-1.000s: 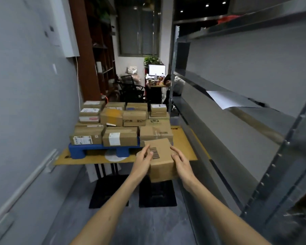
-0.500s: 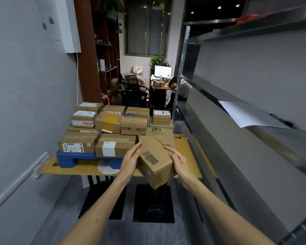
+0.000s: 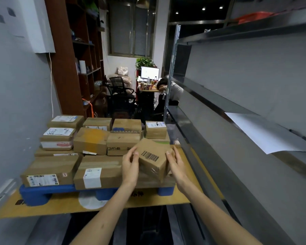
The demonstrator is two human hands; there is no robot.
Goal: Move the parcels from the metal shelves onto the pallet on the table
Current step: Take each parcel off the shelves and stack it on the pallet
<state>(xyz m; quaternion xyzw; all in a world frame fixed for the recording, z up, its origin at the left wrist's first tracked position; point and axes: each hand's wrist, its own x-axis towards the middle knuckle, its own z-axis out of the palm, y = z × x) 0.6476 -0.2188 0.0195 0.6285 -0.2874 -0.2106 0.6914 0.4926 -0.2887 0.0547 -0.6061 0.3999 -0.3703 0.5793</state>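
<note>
I hold a small brown cardboard parcel (image 3: 153, 159) with a barcode on top, tilted, above the front right part of the pallet load. My left hand (image 3: 131, 164) grips its left side and my right hand (image 3: 175, 162) grips its right side. Under it, the blue pallet (image 3: 42, 191) on the cardboard-covered table (image 3: 60, 207) carries several stacked brown parcels (image 3: 90, 141). The metal shelves (image 3: 237, 121) run along my right; the boards in view bear no parcels.
A white sheet of paper (image 3: 265, 137) lies on the middle shelf board. A grey wall (image 3: 16, 103) closes the left side. Behind the table stand a wooden bookcase (image 3: 78, 68), office chairs (image 3: 120, 92) and a desk with a monitor (image 3: 149, 72), where a person (image 3: 170, 88) sits slumped.
I have stepped closer to the table. The parcel has moved forward in both hands, from in front of the table edge to above the parcels at the pallet's front right.
</note>
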